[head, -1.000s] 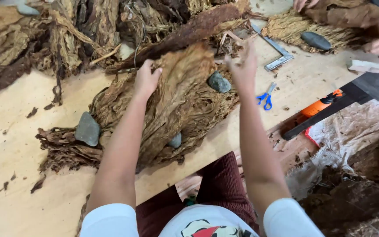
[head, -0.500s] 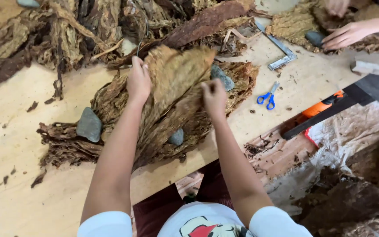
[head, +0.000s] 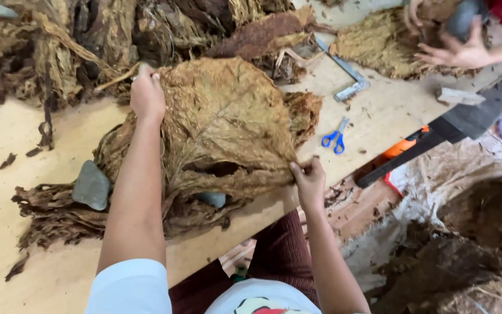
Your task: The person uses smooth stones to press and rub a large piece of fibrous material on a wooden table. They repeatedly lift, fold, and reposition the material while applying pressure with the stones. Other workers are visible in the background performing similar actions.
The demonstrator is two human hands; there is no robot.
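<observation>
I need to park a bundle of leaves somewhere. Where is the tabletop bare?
Bare wood lies left of the left hand, between the far heap and the grey stone, and along the near edge. A smaller patch sits between the blue scissors and the metal square. The middle is crowded under the spread leaf pinched by the right hand.

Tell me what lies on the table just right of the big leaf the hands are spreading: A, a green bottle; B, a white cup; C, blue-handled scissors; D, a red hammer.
C: the scissors with blue handles lie on the table just right of the leaf, which the left hand and right hand hold by its edges.
</observation>
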